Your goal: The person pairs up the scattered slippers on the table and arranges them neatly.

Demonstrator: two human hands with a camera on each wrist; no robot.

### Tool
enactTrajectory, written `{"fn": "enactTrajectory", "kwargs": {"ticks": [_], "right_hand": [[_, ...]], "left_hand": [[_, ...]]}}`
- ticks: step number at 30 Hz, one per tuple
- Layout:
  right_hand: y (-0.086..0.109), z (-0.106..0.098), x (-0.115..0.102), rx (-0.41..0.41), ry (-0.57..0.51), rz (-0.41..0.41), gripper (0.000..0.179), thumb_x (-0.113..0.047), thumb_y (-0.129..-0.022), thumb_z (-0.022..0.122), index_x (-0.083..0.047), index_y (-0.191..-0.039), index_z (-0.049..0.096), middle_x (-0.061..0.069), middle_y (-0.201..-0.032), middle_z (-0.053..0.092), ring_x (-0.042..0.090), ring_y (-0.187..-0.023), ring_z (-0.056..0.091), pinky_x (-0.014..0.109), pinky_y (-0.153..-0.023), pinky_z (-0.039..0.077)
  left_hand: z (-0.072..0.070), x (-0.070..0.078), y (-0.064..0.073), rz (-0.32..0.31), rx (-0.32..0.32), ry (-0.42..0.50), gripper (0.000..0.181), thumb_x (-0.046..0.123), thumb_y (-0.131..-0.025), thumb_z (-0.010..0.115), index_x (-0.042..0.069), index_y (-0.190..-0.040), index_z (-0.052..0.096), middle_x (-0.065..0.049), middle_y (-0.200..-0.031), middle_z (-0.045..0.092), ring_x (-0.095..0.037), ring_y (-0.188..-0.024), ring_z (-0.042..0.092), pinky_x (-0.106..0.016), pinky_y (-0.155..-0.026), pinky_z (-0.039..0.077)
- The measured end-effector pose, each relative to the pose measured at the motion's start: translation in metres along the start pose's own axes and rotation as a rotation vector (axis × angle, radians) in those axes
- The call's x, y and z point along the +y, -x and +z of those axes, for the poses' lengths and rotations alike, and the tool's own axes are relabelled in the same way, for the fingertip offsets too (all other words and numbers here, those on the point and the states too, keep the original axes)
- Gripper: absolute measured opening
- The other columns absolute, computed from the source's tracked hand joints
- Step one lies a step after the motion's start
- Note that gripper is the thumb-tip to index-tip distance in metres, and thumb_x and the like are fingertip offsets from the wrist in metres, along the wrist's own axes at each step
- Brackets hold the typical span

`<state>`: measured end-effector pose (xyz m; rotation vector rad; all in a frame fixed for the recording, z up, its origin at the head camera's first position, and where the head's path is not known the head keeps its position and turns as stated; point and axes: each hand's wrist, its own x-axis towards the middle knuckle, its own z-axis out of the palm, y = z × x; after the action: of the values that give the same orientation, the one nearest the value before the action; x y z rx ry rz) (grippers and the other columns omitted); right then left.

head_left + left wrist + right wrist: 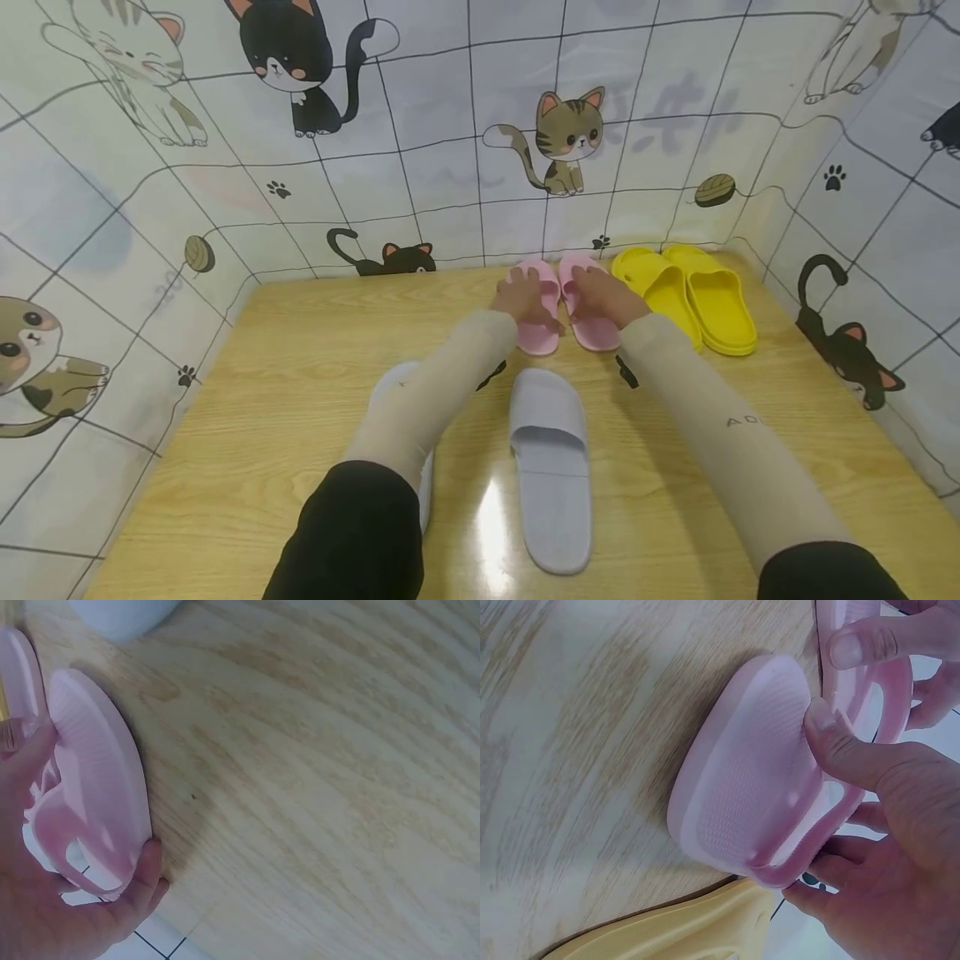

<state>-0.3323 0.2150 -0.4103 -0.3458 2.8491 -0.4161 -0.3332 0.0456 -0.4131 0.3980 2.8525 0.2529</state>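
Two pink slippers lie side by side at the back of the wooden surface, toes toward the wall. My left hand (525, 298) grips the left pink slipper (105, 757) across its strap, thumb on the inner edge and fingers at the outer edge. With my right hand (606, 296) I hold the right pink slipper (742, 765) likewise, the thumb (847, 754) at its inner edge and the fingers along the strap's outer side. The hands partly cover both straps in the head view.
A pair of yellow slippers (722, 308) stands right of the pink ones, near the corner. Closer to me are a white slipper (553, 492) and another white slipper (392, 379), partly hidden by my left forearm. A cat-patterned wall covering (442, 183) encloses the wooden surface (300, 358).
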Motion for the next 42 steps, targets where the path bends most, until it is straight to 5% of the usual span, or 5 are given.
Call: {"fn": "enactTrajectory", "kwargs": {"ticks": [15, 25, 29, 33, 42], "right_hand": [[-0.002, 0.001, -0.002, 0.000, -0.009, 0.002, 0.071, -0.017, -0.090, 0.075, 0.000, -0.150, 0.041, 0.032, -0.153, 0.042, 0.047, -0.143, 0.039, 0.064, -0.119, 0.035], [-0.003, -0.003, 0.001, -0.067, 0.057, -0.002, 0.079, -0.024, -0.086, 0.078, 0.001, -0.149, 0.038, 0.038, -0.148, 0.038, 0.049, -0.134, 0.043, 0.068, -0.106, 0.047], [-0.001, -0.011, 0.001, -0.103, 0.058, -0.035, 0.093, -0.023, -0.089, 0.074, 0.007, -0.159, 0.020, 0.042, -0.160, 0.018, 0.058, -0.146, 0.027, 0.072, -0.114, 0.036], [0.009, -0.024, 0.001, -0.093, 0.012, -0.057, 0.089, -0.024, -0.098, 0.066, 0.004, -0.163, 0.014, 0.036, -0.168, 0.001, 0.058, -0.154, 0.004, 0.075, -0.120, 0.016], [0.053, -0.038, -0.025, 0.074, -0.003, -0.150, 0.074, -0.036, -0.103, 0.061, 0.001, -0.160, 0.031, 0.030, -0.163, 0.032, 0.049, -0.150, 0.031, 0.068, -0.119, 0.031]], "left_hand": [[0.002, -0.005, 0.007, 0.011, 0.028, 0.067, 0.121, 0.060, -0.078, 0.083, 0.010, -0.163, 0.014, -0.025, -0.161, 0.031, -0.040, -0.138, 0.050, -0.048, -0.118, 0.043], [-0.014, -0.018, 0.013, 0.001, -0.126, 0.280, 0.117, 0.057, -0.090, 0.073, 0.014, -0.167, -0.003, -0.023, -0.173, 0.000, -0.045, -0.157, 0.024, -0.063, -0.123, 0.029], [-0.025, -0.034, 0.015, 0.029, -0.147, 0.350, 0.115, 0.061, -0.092, 0.066, 0.013, -0.166, -0.008, -0.020, -0.174, -0.005, -0.037, -0.162, 0.005, -0.063, -0.126, 0.019], [-0.039, -0.060, 0.020, 0.090, -0.093, 0.443, 0.111, 0.058, -0.094, 0.066, 0.007, -0.165, -0.001, -0.023, -0.173, 0.009, -0.036, -0.162, 0.009, -0.054, -0.129, 0.020], [-0.073, -0.121, 0.072, 0.117, 0.046, 0.458, 0.095, 0.050, -0.099, 0.064, 0.006, -0.164, 0.010, -0.024, -0.168, 0.025, -0.037, -0.155, 0.031, -0.052, -0.125, 0.032]]}}
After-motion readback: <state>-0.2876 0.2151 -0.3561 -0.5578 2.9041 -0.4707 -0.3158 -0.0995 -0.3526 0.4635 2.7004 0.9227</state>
